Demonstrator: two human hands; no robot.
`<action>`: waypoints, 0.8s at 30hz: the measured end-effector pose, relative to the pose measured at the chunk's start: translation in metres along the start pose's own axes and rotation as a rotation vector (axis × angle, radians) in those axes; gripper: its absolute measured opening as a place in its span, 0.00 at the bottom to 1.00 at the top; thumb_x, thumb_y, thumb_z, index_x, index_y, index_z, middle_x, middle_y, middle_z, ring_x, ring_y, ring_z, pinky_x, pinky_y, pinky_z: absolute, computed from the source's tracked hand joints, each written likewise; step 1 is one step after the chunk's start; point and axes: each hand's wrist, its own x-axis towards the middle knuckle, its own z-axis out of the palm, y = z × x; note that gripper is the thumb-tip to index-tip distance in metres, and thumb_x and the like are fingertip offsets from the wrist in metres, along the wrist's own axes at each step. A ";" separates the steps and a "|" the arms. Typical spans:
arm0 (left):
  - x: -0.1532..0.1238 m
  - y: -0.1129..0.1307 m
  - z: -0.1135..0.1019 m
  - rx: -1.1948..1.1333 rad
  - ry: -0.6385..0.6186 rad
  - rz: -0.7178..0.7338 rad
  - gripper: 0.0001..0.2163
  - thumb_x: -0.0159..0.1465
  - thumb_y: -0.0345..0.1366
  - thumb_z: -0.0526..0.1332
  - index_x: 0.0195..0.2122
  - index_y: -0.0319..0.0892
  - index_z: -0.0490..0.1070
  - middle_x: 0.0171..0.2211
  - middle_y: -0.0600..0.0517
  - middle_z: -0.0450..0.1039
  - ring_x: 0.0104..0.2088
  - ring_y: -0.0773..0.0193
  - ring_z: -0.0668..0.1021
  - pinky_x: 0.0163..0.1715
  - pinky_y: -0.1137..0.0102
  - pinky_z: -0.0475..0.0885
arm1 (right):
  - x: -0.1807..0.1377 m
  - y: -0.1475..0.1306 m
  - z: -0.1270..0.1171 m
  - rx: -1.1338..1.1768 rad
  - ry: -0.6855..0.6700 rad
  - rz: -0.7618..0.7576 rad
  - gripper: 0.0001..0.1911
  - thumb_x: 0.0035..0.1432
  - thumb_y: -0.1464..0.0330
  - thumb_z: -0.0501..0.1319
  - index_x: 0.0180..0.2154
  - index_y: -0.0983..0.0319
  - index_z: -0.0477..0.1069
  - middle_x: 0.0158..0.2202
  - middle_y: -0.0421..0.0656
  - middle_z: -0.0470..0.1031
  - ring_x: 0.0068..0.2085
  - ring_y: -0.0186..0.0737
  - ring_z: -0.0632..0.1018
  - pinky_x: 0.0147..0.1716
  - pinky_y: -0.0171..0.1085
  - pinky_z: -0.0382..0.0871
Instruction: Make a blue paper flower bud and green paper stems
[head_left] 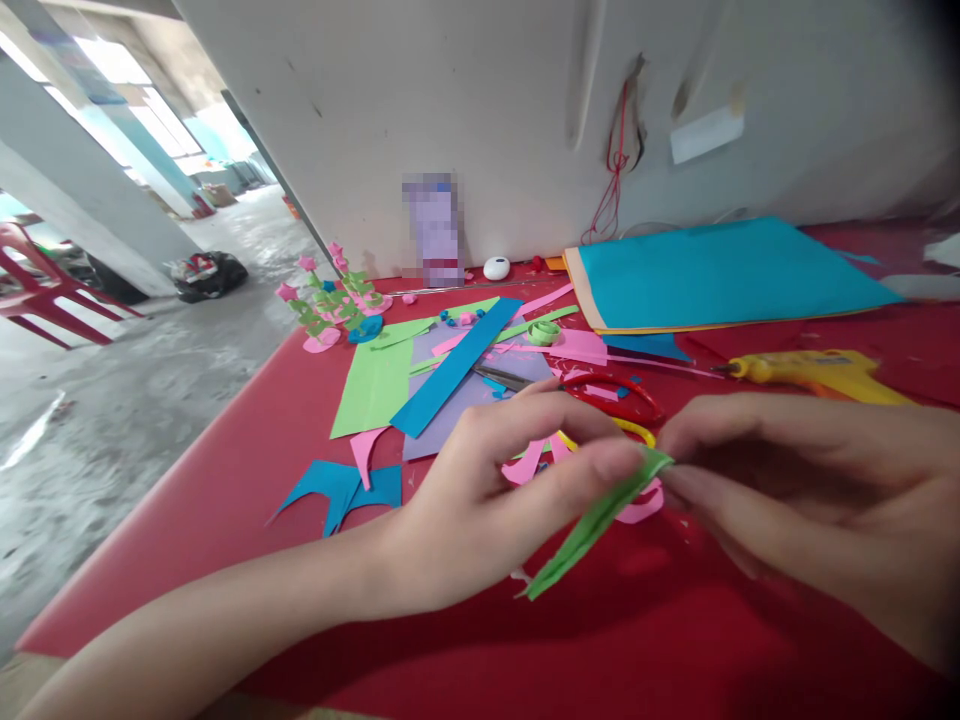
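Note:
Between my two hands is a narrow folded green paper strip (589,535), slanting down to the left over the red table. My left hand (517,470) pinches it near its upper end, between thumb and fingers. At that same end, the thumb and fingertips of my right hand (795,480) are closed on the strip's tip. Behind my hands lie scissors (615,392) with red and yellow handles, their blades pointing left. Pink paper scraps (525,465) show under my left hand. Farther back is a coiled green paper strip (544,332).
A yellow glue gun (810,372) lies at right, before a stack of blue sheets (735,275). Green sheets (375,385), a blue strip (457,370) and blue offcuts (341,495) lie left of centre. Small paper flowers (330,300) stand at the table's left edge.

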 end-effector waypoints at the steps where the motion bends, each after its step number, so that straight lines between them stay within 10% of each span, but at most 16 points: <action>1: 0.000 0.001 0.000 -0.024 -0.008 -0.026 0.08 0.64 0.35 0.54 0.32 0.40 0.70 0.30 0.54 0.71 0.32 0.71 0.72 0.34 0.77 0.69 | 0.000 0.000 0.000 0.009 0.009 0.005 0.08 0.46 0.66 0.64 0.27 0.43 0.72 0.20 0.26 0.75 0.17 0.27 0.74 0.14 0.18 0.67; 12: 0.005 -0.001 0.005 -0.441 -0.085 -0.277 0.04 0.60 0.30 0.60 0.28 0.37 0.67 0.27 0.54 0.67 0.29 0.72 0.68 0.31 0.77 0.65 | -0.002 -0.002 -0.004 -0.026 -0.089 -0.032 0.12 0.48 0.71 0.62 0.28 0.44 0.70 0.18 0.25 0.72 0.16 0.27 0.72 0.13 0.18 0.66; 24: 0.000 -0.007 0.011 -0.241 -0.139 -0.275 0.07 0.60 0.33 0.59 0.26 0.38 0.68 0.24 0.56 0.65 0.27 0.72 0.67 0.29 0.77 0.64 | -0.005 0.000 0.005 -0.102 -0.038 0.012 0.07 0.46 0.69 0.60 0.24 0.48 0.69 0.17 0.29 0.71 0.16 0.31 0.71 0.10 0.25 0.65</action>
